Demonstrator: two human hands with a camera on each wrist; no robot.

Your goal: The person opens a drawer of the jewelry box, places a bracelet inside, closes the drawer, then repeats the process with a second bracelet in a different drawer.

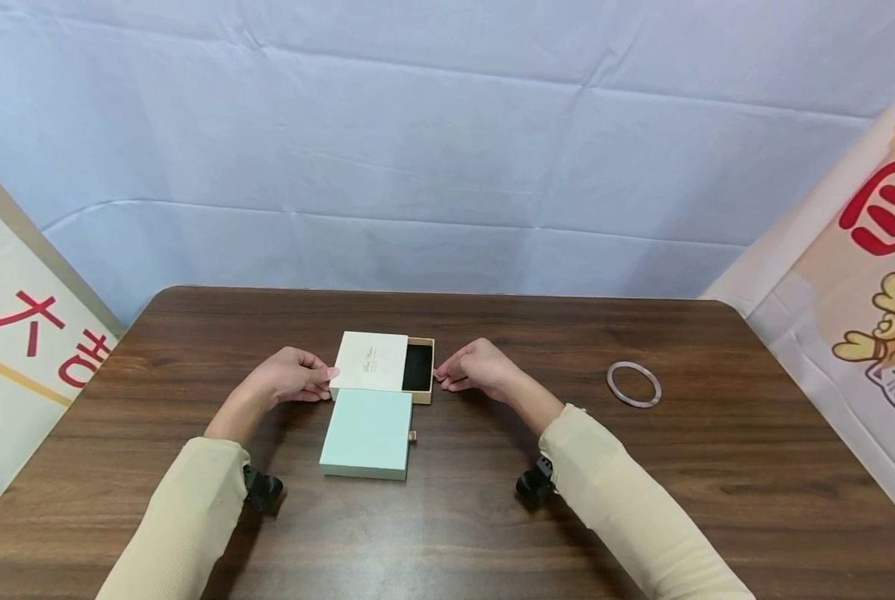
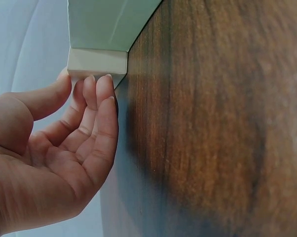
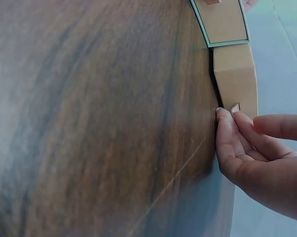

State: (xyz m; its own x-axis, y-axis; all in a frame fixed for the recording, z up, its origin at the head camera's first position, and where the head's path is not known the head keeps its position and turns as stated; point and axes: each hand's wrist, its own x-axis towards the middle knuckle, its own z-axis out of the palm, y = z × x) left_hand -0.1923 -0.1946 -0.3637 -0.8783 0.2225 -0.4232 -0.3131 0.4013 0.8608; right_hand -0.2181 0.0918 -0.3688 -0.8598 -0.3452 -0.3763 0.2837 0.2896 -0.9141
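A white drawer box [image 1: 370,360] with small printed lettering lies on the table, its tan inner drawer [image 1: 422,398] with black lining [image 1: 418,367] partly out to the right. My left hand [image 1: 297,375] holds the box's left end, thumb at the top edge and fingers against the end face [image 2: 96,61]. At the drawer's right end, my right hand [image 1: 479,368] pinches a small ribbon tab [image 3: 236,108] with its fingertips. Directly in front of the white box sits a closed mint-green box [image 1: 367,429], whose own pinkish tab [image 1: 413,436] points right.
A pale round bangle [image 1: 634,384] lies on the dark wooden table [image 1: 717,500], well to the right of my right hand. Light cloth [image 1: 417,150] hangs behind the table. Printed banners [image 1: 867,292] stand at both sides.
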